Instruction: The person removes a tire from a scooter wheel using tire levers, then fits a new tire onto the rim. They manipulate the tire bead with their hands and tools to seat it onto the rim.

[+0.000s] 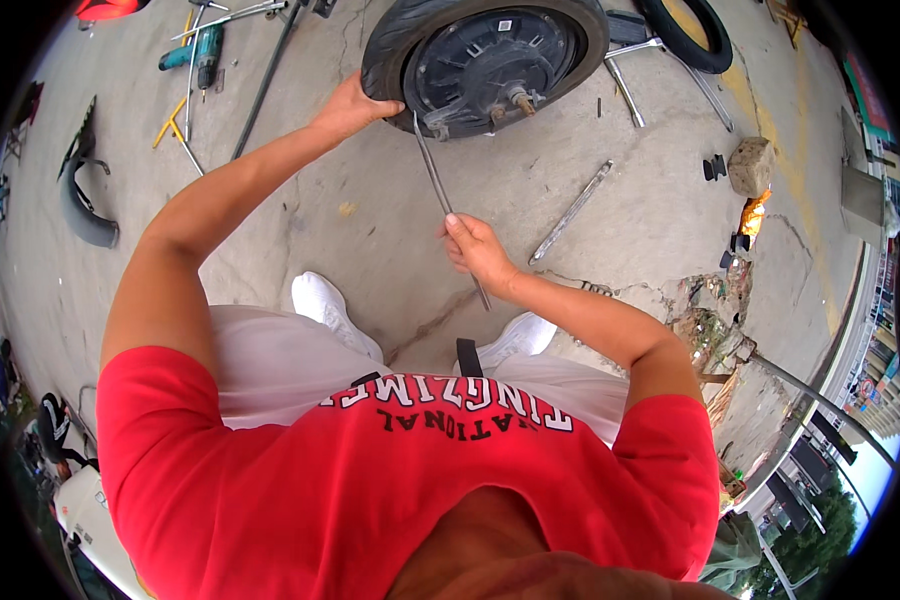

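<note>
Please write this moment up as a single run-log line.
left hand: grips tyre of scooter wheel | right hand: holds tyre lever, tip at rim | second lever: on concrete, untouched

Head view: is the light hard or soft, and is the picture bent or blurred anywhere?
Head view: soft, even daylight with no hard shadows on the concrete floor; fisheye bending grows toward the black rim; the wheel, metal lever and both hands stay sharp.

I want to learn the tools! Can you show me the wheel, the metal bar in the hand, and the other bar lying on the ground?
wheel [490, 50]: head view, on the dark hub.
held metal bar [432, 165]: head view, mid-shaft.
loose bar on ground [572, 211]: head view, its middle.
</note>
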A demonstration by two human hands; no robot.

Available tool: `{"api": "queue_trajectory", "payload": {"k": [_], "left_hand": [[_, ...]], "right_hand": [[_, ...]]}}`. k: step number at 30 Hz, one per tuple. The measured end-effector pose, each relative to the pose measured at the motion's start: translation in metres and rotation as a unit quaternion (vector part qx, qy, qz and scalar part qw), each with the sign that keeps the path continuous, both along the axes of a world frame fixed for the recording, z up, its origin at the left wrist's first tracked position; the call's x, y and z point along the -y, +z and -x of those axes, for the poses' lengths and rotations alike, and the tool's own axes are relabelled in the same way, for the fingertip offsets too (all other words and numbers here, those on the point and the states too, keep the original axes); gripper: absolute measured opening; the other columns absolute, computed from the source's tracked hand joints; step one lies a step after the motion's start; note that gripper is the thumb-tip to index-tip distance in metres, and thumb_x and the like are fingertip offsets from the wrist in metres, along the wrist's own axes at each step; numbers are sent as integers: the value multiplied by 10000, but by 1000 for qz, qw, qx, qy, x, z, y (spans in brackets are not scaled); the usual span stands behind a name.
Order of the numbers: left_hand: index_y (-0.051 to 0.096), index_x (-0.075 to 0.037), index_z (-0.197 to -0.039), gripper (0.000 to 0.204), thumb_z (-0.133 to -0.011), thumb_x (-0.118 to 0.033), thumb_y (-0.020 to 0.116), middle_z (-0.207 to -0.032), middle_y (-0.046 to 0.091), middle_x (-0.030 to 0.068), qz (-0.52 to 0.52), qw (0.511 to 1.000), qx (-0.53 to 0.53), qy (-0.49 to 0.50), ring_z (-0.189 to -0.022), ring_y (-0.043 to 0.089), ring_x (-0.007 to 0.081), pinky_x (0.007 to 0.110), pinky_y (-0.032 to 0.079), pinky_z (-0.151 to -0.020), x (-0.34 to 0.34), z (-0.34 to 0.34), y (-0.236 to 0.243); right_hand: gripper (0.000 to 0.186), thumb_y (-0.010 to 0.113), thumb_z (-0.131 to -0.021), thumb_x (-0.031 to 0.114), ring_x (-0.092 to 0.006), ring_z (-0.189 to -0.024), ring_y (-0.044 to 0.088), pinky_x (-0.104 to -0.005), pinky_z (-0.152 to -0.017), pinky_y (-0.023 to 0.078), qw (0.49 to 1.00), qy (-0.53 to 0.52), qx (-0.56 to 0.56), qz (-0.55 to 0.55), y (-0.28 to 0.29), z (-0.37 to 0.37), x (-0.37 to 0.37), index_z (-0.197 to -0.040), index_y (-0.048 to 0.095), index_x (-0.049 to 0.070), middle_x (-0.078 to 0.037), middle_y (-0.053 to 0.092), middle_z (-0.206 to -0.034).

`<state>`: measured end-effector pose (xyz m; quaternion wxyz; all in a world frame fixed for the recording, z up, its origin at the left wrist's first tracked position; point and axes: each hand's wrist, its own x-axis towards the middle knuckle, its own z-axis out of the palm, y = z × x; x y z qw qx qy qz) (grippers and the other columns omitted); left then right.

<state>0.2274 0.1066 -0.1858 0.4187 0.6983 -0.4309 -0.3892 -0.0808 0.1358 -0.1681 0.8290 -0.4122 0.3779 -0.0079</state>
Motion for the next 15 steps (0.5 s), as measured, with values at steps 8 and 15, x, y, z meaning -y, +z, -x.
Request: {"api": "queue_trajectory", "payload": {"k": [8, 15], "left_hand": [[540, 40, -1171, 610, -669, -252, 725, -1039, 654, 180, 94, 992, 75, 36, -970, 628, 276, 351, 478, -869, 37, 22, 36], [577, 29, -1117, 565, -650, -246, 734, -993, 674, 171, 20, 991, 129, 39, -936, 646, 272, 341, 490, -838, 33, 32, 59]], "right_hand": [[362, 402, -1022, 385, -39, -487, 279, -223, -406, 237, 986, -161, 1, -34, 0, -39, -44, -916, 501, 53, 56, 322, -628], [354, 381, -1028, 352, -53, -476, 312, -234, -406, 272, 981, -186, -8, 47, 13, -66, -35, -937, 509, 35, 47, 352, -618]]}}
